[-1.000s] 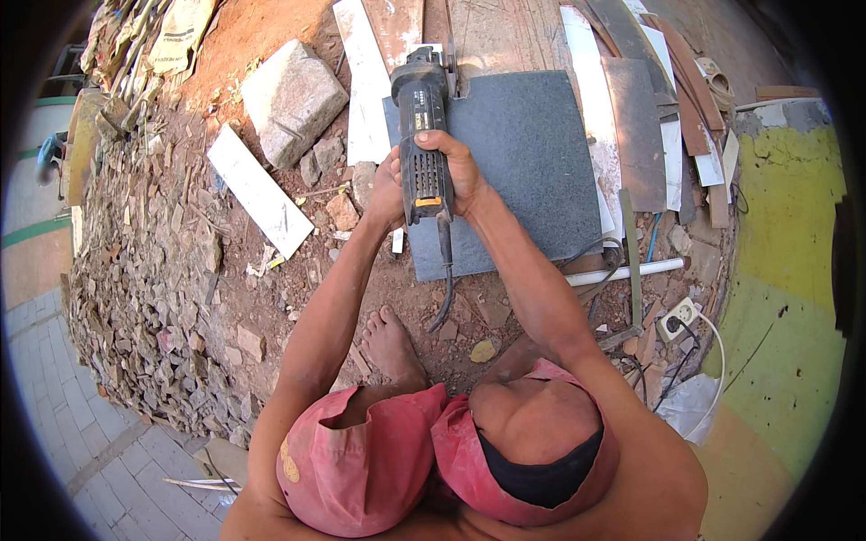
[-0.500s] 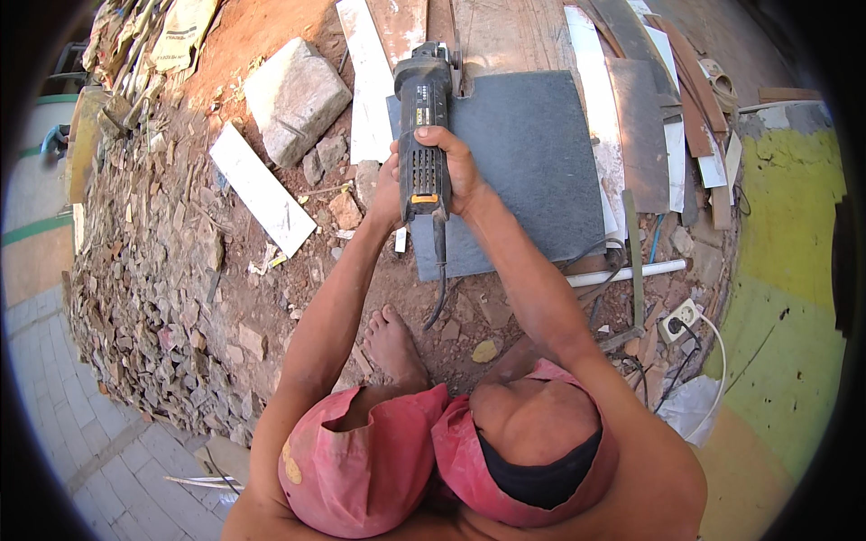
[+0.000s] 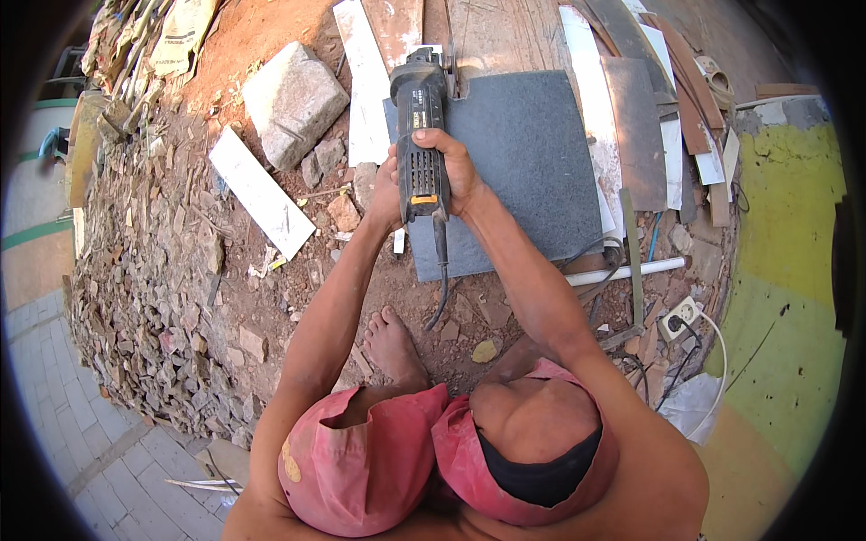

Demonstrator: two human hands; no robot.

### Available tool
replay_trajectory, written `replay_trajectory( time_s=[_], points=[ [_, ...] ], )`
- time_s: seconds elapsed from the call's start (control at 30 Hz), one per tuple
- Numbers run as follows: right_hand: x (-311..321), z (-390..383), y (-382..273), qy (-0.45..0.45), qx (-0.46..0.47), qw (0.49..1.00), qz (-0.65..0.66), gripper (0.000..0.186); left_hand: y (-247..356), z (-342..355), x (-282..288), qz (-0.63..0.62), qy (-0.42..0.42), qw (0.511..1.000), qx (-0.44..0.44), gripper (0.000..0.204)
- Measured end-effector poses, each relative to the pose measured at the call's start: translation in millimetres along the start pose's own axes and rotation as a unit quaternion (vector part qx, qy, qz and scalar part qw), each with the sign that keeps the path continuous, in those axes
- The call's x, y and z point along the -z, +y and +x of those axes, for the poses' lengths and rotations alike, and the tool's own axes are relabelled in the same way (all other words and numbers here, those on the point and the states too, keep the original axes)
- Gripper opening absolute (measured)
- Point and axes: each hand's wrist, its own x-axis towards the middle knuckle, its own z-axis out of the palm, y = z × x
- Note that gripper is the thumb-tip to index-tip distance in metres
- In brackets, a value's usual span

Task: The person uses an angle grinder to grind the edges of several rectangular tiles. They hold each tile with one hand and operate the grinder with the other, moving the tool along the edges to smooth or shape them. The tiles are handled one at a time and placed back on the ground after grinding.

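Observation:
A black angle grinder (image 3: pixel 419 104) with an orange switch or tab near its rear end points away from me. My left hand (image 3: pixel 388 190) is closed around the left side of its body. My right hand (image 3: pixel 456 171) wraps the right side, thumb over the top. The grinder's disc (image 3: pixel 451 61) stands edge-on at the right of its head, by a notch at the far left corner of a dark grey slab (image 3: pixel 532 171). Whether the disc touches the slab I cannot tell. From the grinder's rear a black cord (image 3: pixel 442 270) hangs down.
Left of the slab lie a large stone block (image 3: pixel 293 104), a white strip (image 3: pixel 262 192) and broken rubble (image 3: pixel 171 316). Several long offcuts (image 3: pixel 631 126) lie to the right. A white pipe (image 3: pixel 627 271) and a socket with plugs (image 3: pixel 678 320) are nearer me. My bare foot (image 3: pixel 394 347) is below the grinder.
The grinder has come very slightly toward me and to the left, with both hands still around it. The slab and the surroundings look much the same.

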Motion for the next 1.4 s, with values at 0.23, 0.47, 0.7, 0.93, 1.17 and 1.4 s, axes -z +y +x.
replay_trajectory(
  time_s=[0.23,0.47,0.7,0.93,1.17,1.4],
  points=[
    [-2,-1,1,0.001,0.001,1.000,-0.010,0.047,-9,4,6,-0.003,-0.008,0.999,-0.033,0.031],
    [-3,-1,0,-0.002,-0.003,1.000,0.002,0.047,-12,8,7,0.039,-0.014,0.998,-0.037,0.026],
    [-4,-3,-2,0.011,0.003,1.000,-0.021,0.048,-1,2,3,-0.007,-0.017,1.000,0.009,0.024],
    [-8,-4,-2,0.015,-0.003,1.000,-0.018,0.047,-4,1,5,-0.009,-0.016,1.000,-0.002,0.023],
    [-1,-2,1,0.011,-0.003,1.000,-0.017,0.048,-6,2,7,-0.001,-0.027,0.999,-0.016,0.023],
    [-2,-2,2,0.008,0.003,1.000,-0.016,0.049,-11,9,7,0.115,-0.023,0.992,-0.051,0.027]
  ],
)
